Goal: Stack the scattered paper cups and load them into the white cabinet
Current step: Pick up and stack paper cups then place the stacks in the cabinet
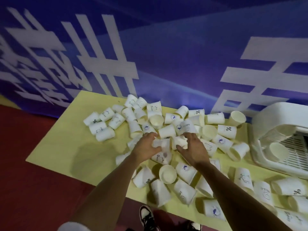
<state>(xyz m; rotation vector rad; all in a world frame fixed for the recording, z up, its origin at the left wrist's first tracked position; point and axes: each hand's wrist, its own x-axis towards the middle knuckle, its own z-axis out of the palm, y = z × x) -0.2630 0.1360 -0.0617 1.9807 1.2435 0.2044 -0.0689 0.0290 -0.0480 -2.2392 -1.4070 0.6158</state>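
Left hand [145, 147] grips one paper cup [161, 143], right hand [194, 149] a second cup [179, 141] beside it.

This looks like a show hall or an event room, not a home. A huge blue banner [175, 60] covers the whole back wall. It has very big white signs [103, 64] printed on it, like the ones behind a stage. The floor [30, 164] is dark red, like a carpet at a show. A plain yellow desk [66, 144] stands right against the banner. Lots of paper cups [167, 174] lie all over it, many more than a family needs. A white cabinet [275, 114] with cups in it sits at the right end.
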